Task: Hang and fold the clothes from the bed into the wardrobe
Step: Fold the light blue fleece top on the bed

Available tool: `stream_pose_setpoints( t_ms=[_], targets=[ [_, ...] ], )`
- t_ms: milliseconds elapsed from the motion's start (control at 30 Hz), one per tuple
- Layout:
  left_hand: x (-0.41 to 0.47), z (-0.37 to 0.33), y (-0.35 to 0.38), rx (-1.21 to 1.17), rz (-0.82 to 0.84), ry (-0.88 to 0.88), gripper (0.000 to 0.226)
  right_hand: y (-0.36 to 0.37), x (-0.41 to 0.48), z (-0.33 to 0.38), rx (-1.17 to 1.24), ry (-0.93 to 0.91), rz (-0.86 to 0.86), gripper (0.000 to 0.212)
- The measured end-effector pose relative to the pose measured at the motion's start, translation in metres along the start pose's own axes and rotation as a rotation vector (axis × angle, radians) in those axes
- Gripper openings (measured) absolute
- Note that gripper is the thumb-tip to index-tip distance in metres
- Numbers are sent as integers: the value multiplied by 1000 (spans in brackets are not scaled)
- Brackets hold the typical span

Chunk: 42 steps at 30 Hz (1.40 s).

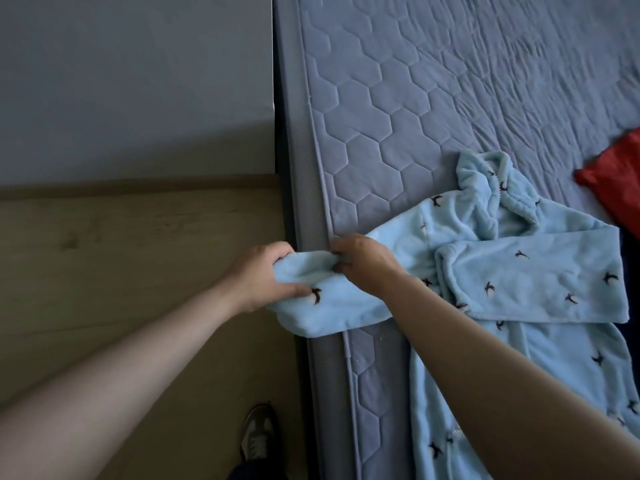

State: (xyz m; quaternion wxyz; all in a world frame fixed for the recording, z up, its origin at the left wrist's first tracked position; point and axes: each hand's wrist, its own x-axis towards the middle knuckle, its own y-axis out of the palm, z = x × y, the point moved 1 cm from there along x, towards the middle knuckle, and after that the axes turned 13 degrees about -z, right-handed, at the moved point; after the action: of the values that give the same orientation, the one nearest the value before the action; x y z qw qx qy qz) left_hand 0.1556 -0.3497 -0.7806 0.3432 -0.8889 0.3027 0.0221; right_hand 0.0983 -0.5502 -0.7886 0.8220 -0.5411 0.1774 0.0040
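Observation:
A light blue fleece robe [526, 268] with small dark bird prints lies spread on the bed [433, 98], collar toward the far side. One sleeve is folded across its chest. The other sleeve [325, 306] reaches over the mattress edge. My left hand [266, 278] grips the cuff end of that sleeve, thumb on top near a bird print. My right hand [363, 263] pinches the same sleeve a little further up, right at the mattress edge. No wardrobe is in view.
A red garment [616, 188] lies at the bed's right edge, beside a strip of dark fabric. Wooden floor [138, 244] runs along the bed's left side, with a grey wall [131, 81] beyond. My shoe [258, 434] stands on the floor near the bed frame.

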Motion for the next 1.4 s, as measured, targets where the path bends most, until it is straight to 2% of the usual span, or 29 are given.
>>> stream_pose_setpoints(
  t_ms=[100,167,300,400,433,500,600,700,767,833,900,967,1000,1067,1133,1233,1300,1400],
  targets=[
    [-4,17,-6,196,114,-75,44,-9,6,2,136,111,-282,21],
    [-7,33,-14,352,188,-110,37,-14,6,3,234,167,-432,20],
    [-13,59,-27,394,184,-172,24,-15,4,2,275,212,-406,9],
    [-20,71,-38,192,91,-265,20,-11,7,4,238,218,-427,14],
    [-22,74,-43,138,66,-300,26,-8,8,8,216,211,-432,15],
    [-27,79,-52,66,87,-347,35,0,9,16,206,232,-366,26],
    [-37,82,-65,38,204,-365,44,18,1,26,269,351,-114,61],
    [-43,86,-79,121,225,-361,50,35,-20,32,288,463,51,64],
    [-45,85,-87,162,222,-339,51,42,-34,41,283,466,67,57],
    [-47,82,-94,174,210,-344,48,46,-43,56,300,453,-48,49],
    [-51,75,-101,106,199,-418,45,51,-53,73,281,510,-328,41],
    [-57,65,-107,-99,262,-566,35,55,-68,88,266,663,-574,34],
    [-60,61,-109,-191,315,-635,34,57,-76,93,316,762,-627,29],
    [-69,54,-110,-286,359,-705,42,64,-88,94,451,866,-609,16],
    [-73,50,-106,-311,274,-703,39,70,-95,91,539,755,-472,13],
    [-75,46,-101,-332,175,-692,27,73,-102,89,570,458,-249,32],
    [-76,47,-102,-338,158,-688,22,75,-111,90,486,254,-256,45],
    [-78,47,-107,-359,154,-675,16,76,-132,99,438,76,-365,40]
  ],
)
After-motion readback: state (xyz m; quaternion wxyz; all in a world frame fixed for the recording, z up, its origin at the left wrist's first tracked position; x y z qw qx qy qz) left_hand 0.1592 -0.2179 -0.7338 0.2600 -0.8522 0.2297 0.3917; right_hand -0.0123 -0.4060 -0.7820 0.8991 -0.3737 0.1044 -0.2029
